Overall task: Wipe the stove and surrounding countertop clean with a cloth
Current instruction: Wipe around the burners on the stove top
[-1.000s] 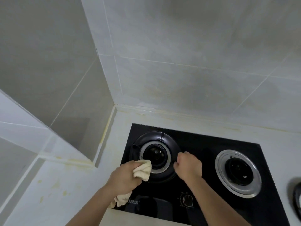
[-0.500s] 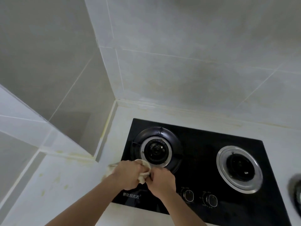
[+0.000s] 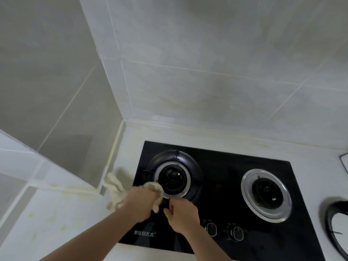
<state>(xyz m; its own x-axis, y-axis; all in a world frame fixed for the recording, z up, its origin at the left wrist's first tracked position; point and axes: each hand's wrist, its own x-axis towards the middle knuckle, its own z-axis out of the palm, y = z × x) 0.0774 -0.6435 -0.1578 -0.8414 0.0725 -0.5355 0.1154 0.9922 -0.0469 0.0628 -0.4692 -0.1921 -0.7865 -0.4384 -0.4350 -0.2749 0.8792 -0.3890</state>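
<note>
A black glass two-burner stove [image 3: 222,172] is set into the white countertop [image 3: 56,219]. My left hand [image 3: 140,203] grips a cream cloth [image 3: 114,187] at the front left rim of the left burner [image 3: 173,178]; a loose, blurred tail of the cloth trails left over the counter. My right hand [image 3: 181,215] sits just right of it on the stove front, fingers curled close to the cloth's lower edge; whether it pinches the cloth is unclear. The right burner [image 3: 266,194] stands uncovered.
Two control knobs [image 3: 211,229] sit on the stove's front strip, right of my right hand. A black ring-shaped object [image 3: 337,228] lies on the counter at the right edge. Tiled walls meet in a corner behind the stove, with yellowish stains along the left counter.
My hands came together at the cloth half a second ago and have now drawn slightly apart. The cloth's tail has swung out to the left, and the view has shifted.
</note>
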